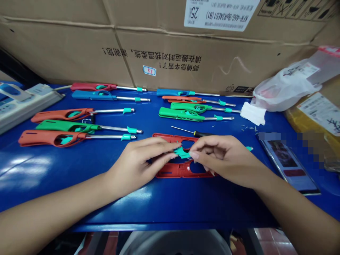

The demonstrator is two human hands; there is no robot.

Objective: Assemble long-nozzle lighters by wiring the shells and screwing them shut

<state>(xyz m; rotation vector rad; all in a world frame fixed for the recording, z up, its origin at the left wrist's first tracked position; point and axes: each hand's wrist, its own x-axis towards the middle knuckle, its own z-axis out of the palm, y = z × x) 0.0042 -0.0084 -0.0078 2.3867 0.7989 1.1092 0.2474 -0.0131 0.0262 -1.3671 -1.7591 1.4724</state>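
Between my two hands is a small teal trigger piece (182, 153), pinched from both sides. My left hand (140, 159) grips its left end between thumb and fingertips. From the right, my right hand (223, 156) holds the other end, its fingers curled. Beneath lie two red lighter shell halves: the nearer half (172, 170) shows its moulded inside, and the farther half (164, 136) is partly covered by my hands. A screwdriver (199, 134) with a black and yellow handle lies just beyond. A teal tip (249, 148) peeks out right of my right hand.
Several long lighters, like the green one (69, 126) and the blue one (92, 95), lie in two groups. A power strip (29, 102) sits left; a phone (288, 164), white paper (253, 113) and a plastic bag (281, 86) are right. A cardboard box (159, 42) walls the back.
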